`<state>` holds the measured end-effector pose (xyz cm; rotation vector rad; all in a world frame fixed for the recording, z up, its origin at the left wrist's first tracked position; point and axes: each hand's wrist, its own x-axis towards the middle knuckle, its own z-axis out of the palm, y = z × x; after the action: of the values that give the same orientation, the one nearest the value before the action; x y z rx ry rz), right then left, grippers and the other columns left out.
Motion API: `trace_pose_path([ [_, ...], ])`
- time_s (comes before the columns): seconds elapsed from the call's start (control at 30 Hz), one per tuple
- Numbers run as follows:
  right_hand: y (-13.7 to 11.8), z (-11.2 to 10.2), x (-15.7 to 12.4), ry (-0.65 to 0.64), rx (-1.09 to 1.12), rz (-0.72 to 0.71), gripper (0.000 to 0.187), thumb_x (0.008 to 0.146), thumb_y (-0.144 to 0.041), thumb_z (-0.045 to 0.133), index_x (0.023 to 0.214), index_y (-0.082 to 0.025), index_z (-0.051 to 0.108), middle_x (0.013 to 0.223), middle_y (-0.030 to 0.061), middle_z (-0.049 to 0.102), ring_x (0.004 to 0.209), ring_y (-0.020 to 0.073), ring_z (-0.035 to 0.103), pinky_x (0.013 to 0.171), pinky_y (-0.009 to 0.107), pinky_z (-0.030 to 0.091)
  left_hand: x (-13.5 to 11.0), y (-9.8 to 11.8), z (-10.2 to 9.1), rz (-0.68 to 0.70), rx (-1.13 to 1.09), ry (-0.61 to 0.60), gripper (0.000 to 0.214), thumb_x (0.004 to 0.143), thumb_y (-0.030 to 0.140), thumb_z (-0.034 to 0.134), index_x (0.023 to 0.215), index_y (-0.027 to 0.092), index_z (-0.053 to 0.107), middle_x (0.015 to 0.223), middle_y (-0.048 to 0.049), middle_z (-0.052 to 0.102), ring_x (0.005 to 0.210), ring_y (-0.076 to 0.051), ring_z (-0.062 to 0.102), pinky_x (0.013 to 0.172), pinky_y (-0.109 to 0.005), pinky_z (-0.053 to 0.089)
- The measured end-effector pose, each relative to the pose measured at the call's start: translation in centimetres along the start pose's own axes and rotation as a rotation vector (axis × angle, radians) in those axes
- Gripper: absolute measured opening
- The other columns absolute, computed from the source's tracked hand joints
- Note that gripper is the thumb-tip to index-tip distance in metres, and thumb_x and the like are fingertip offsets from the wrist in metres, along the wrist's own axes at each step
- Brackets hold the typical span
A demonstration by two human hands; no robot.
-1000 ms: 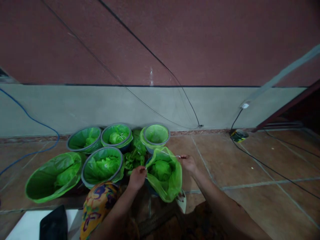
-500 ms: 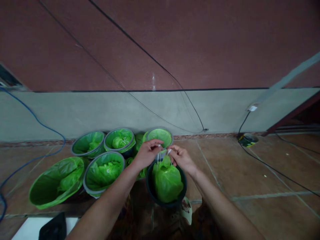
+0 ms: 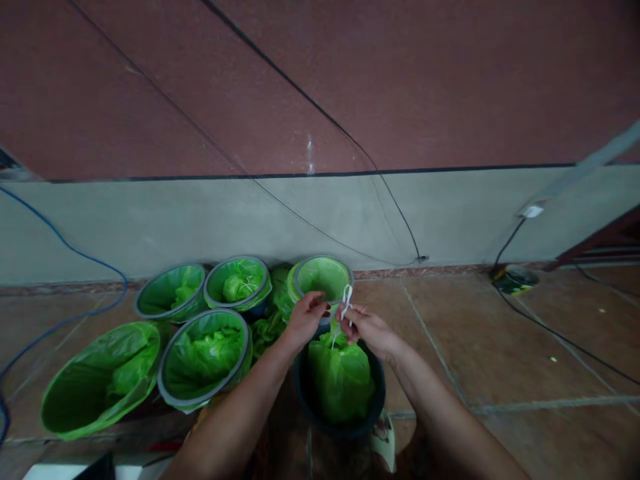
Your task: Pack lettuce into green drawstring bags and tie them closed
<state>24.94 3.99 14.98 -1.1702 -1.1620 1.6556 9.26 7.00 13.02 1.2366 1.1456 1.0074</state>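
Observation:
A green plastic bag (image 3: 341, 383) bulges inside a dark round bucket (image 3: 345, 432) between my forearms. My right hand (image 3: 369, 328) is closed in a pinch on the bag's white drawstring (image 3: 347, 300), whose loop stands up above the fingertips. Just left of it, my left hand (image 3: 309, 317) has its fingers loosely bent and apart, and I see nothing held in it. A thin white strand runs down from the gathered neck of the bag. The inner fingers of the right hand are partly hidden.
Several green-lined baskets with grey rims, one of them here (image 3: 245, 333), crowd the floor to the left. Another grey-rimmed basket (image 3: 300, 275) stands behind my hands by the wall. A blue cable (image 3: 90, 250) lies at far left. A black tub (image 3: 515, 280) sits at right.
Both hands were at the white drawstring, slightly higher; now the left has come off it and the right alone holds the loop. The view has shifted slightly.

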Motion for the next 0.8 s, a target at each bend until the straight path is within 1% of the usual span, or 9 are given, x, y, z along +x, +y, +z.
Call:
trace_pose_path([
  [0.07, -0.6, -1.0, 0.0, 0.025, 0.049, -0.005, 0.043, 0.073, -0.060, 0.064, 0.076, -0.018, 0.058, 0.047, -0.0073, 0.045, 0.039, 0.0053, 0.036, 0.041, 0.018, 0.036, -0.1, -1.5, 0.7, -0.005, 0.074, -0.098, 0.023, 0.081, 0.024, 0.057, 0.100, 0.014, 0.064, 0.087, -0.0054, 0.070, 0.079, -0.016, 0.065, 0.078, -0.028, 0.050],
  [0.17, -1.3, -2.1, -0.1, 0.073, 0.116, -0.002, 0.045, 0.070, -0.061, 0.067, 0.075, -0.017, 0.057, 0.046, -0.0080, 0.044, 0.039, 0.0050, 0.036, 0.043, 0.019, 0.038, -0.6, -2.8, 2.0, 0.080, 0.197, -0.302, 0.022, 0.085, 0.030, 0.053, 0.091, 0.014, 0.067, 0.088, -0.0044, 0.070, 0.081, -0.016, 0.063, 0.078, -0.026, 0.048],
  [0.23, -1.4, -2.6, -0.1, 0.092, 0.163, 0.011, 0.045, 0.069, -0.060, 0.069, 0.075, -0.017, 0.057, 0.046, -0.0082, 0.044, 0.039, 0.0047, 0.036, 0.043, 0.019, 0.037, -1.1, -3.2, 2.8, 0.137, 0.305, -0.326, 0.025, 0.087, 0.032, 0.050, 0.089, 0.015, 0.069, 0.085, -0.0030, 0.070, 0.078, -0.015, 0.061, 0.075, -0.024, 0.046],
  [0.37, -1.3, -2.7, 0.0, 0.105, 0.242, -0.002, 0.045, 0.066, -0.059, 0.072, 0.073, -0.017, 0.057, 0.044, -0.0091, 0.043, 0.037, 0.0043, 0.035, 0.043, 0.020, 0.038, -1.7, -3.3, 3.7, 0.172, 0.515, -0.251, 0.026, 0.086, 0.031, 0.050, 0.079, 0.017, 0.070, 0.071, -0.0005, 0.066, 0.066, -0.013, 0.056, 0.065, -0.023, 0.041],
  [0.5, -1.5, -2.8, 0.0, 0.167, 0.271, -0.033, 0.045, 0.067, -0.058, 0.071, 0.078, -0.016, 0.059, 0.044, -0.0097, 0.043, 0.037, 0.0037, 0.032, 0.041, 0.019, 0.038, -1.3, -3.8, 3.6, 0.120, 0.553, -0.176, 0.028, 0.085, 0.033, 0.052, 0.078, 0.018, 0.074, 0.064, 0.0001, 0.065, 0.060, -0.013, 0.054, 0.061, -0.023, 0.039],
  [0.6, -1.8, -3.4, 0.0, 0.262, 0.252, -0.055, 0.043, 0.065, -0.050, 0.075, 0.087, -0.016, 0.061, 0.046, -0.0107, 0.045, 0.036, 0.0030, 0.032, 0.040, 0.019, 0.038, -1.0, -4.3, 3.1, 0.059, 0.508, -0.136, 0.027, 0.081, 0.035, 0.057, 0.082, 0.017, 0.076, 0.067, -0.0002, 0.068, 0.062, -0.014, 0.057, 0.063, -0.024, 0.041],
  [0.67, -1.9, -4.0, 0.0, 0.372, 0.249, -0.081, 0.043, 0.061, -0.044, 0.077, 0.090, -0.017, 0.061, 0.046, -0.0110, 0.047, 0.036, 0.0034, 0.034, 0.040, 0.019, 0.039, -0.9, -4.6, 2.7, 0.007, 0.448, -0.093, 0.027, 0.079, 0.038, 0.059, 0.077, 0.016, 0.076, 0.062, 0.0001, 0.066, 0.059, -0.013, 0.055, 0.061, -0.024, 0.040],
  [0.73, -2.0, -4.6, -0.1, 0.484, 0.249, -0.100, 0.042, 0.059, -0.042, 0.077, 0.089, -0.018, 0.060, 0.047, -0.0104, 0.049, 0.036, 0.0045, 0.037, 0.041, 0.020, 0.039, -0.9, -4.9, 2.5, -0.057, 0.333, -0.041, 0.029, 0.075, 0.040, 0.062, 0.069, 0.015, 0.074, 0.056, 0.0008, 0.062, 0.056, -0.013, 0.053, 0.058, -0.024, 0.039],
  [0.8, -2.1, -4.8, -0.2, 0.530, 0.184, -0.126, 0.037, 0.061, -0.043, 0.075, 0.085, -0.018, 0.062, 0.048, -0.0085, 0.052, 0.039, 0.0059, 0.041, 0.043, 0.020, 0.038, -0.9, -5.2, 2.6, -0.117, 0.142, 0.009, 0.028, 0.071, 0.041, 0.066, 0.066, 0.014, 0.072, 0.058, 0.0002, 0.063, 0.057, -0.013, 0.055, 0.060, -0.025, 0.041],
])
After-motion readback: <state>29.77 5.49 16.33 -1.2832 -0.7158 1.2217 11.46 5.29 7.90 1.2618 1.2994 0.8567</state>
